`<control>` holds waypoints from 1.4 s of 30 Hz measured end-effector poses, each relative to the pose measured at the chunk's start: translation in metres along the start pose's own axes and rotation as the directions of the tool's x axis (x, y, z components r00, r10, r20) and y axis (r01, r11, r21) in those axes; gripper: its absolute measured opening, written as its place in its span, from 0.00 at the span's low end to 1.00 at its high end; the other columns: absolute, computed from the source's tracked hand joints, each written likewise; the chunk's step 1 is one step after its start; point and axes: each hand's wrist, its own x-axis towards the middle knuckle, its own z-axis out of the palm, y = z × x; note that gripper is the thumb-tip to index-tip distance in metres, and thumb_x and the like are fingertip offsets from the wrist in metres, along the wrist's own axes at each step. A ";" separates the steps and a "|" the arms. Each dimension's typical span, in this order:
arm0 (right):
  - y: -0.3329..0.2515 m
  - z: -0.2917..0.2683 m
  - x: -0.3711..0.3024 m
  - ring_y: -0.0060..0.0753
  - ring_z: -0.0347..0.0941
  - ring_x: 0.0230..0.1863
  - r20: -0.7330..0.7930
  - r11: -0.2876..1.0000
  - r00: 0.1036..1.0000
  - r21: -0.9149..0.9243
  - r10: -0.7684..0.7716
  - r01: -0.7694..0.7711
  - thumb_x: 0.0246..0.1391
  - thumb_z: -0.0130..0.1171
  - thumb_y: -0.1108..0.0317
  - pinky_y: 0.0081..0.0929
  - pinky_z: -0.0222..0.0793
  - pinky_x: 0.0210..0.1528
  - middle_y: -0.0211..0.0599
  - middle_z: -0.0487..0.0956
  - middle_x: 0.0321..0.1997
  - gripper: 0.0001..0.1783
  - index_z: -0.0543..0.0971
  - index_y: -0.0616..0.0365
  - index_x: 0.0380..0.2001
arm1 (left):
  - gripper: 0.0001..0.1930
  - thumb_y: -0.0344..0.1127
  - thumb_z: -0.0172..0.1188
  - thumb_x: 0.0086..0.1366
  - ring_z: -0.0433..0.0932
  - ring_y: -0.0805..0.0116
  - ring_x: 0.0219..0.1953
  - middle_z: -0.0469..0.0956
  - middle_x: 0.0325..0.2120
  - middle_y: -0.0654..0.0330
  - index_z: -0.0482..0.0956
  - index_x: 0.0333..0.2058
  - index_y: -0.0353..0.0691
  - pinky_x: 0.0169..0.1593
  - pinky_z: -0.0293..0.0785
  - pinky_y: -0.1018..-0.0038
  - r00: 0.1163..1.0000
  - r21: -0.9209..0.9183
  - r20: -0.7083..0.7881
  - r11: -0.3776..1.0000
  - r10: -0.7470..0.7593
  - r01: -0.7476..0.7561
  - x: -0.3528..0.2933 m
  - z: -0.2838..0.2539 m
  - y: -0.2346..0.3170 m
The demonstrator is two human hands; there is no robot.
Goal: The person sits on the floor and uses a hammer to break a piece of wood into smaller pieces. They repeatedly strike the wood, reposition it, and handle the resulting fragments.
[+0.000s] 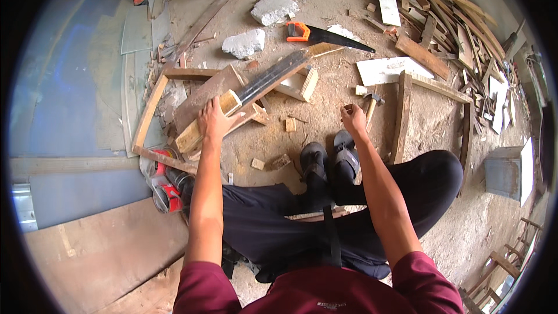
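My left hand [214, 121] grips a short wooden block [230, 100], fingers over its top and thumb stretched to the right. The block lies among stacked wood: a wide brown board [204, 94] on its left and a long plank with a black face [273, 77] running away to the upper right. My right hand [353, 118] is held above the ground with its fingers curled together; whatever they pinch, if anything, is too small to make out. Just right of it lies a hammer [372, 104] with a wooden handle.
An orange-handled handsaw [299, 32] lies beyond the plank, near grey concrete chunks [244, 43]. Wooden frames stand at left [150, 107] and right [402, 116]. Scrap wood [459, 29] is heaped at far right. A red-and-clear package [167, 197] sits by my left knee.
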 end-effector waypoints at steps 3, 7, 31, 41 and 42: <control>0.000 0.004 0.041 0.29 0.83 0.28 -0.062 0.999 0.997 -0.020 -0.047 0.046 0.59 0.62 0.60 0.29 0.76 0.34 0.40 0.84 0.27 0.16 0.82 0.66 0.36 | 0.48 0.69 0.73 0.41 0.76 0.49 0.52 0.78 0.48 0.48 0.69 0.52 0.38 0.55 0.69 0.54 0.998 0.014 -0.059 1.000 -0.013 0.014 0.002 0.005 0.009; -0.032 0.004 0.132 0.28 0.82 0.28 -0.047 0.993 0.994 -0.061 -0.101 0.098 0.59 0.61 0.61 0.30 0.76 0.32 0.39 0.84 0.27 0.15 0.83 0.65 0.36 | 0.47 0.68 0.73 0.41 0.77 0.50 0.50 0.79 0.46 0.49 0.70 0.52 0.39 0.54 0.69 0.55 0.999 0.017 -0.030 1.000 -0.019 0.020 0.005 0.006 0.011; -0.116 0.174 0.338 0.42 0.70 0.60 0.539 0.106 0.661 -0.728 -0.522 0.678 0.55 0.54 0.67 0.53 0.66 0.54 0.42 0.75 0.57 0.30 0.66 0.57 0.62 | 0.47 0.72 0.72 0.38 0.75 0.55 0.45 0.76 0.39 0.54 0.76 0.49 0.41 0.51 0.66 0.62 0.999 0.034 0.041 0.999 -0.020 0.019 0.016 0.013 0.002; -0.269 -0.006 0.293 0.51 0.75 0.54 0.412 0.338 0.772 -0.726 -0.484 0.599 0.48 0.67 0.56 0.47 0.70 0.55 0.44 0.80 0.48 0.21 0.79 0.53 0.43 | 0.47 0.70 0.69 0.46 0.74 0.54 0.54 0.75 0.50 0.49 0.71 0.56 0.41 0.59 0.65 0.55 0.985 -0.041 0.159 0.996 -0.066 0.074 0.008 0.003 0.002; -0.285 -0.024 0.271 0.52 0.75 0.54 0.428 0.333 0.752 -0.706 -0.502 0.625 0.48 0.68 0.53 0.46 0.70 0.55 0.45 0.80 0.49 0.22 0.79 0.54 0.43 | 0.47 0.70 0.69 0.46 0.73 0.54 0.55 0.75 0.51 0.48 0.70 0.56 0.41 0.60 0.65 0.55 0.984 -0.030 0.160 0.996 -0.080 0.086 0.005 0.001 0.000</control>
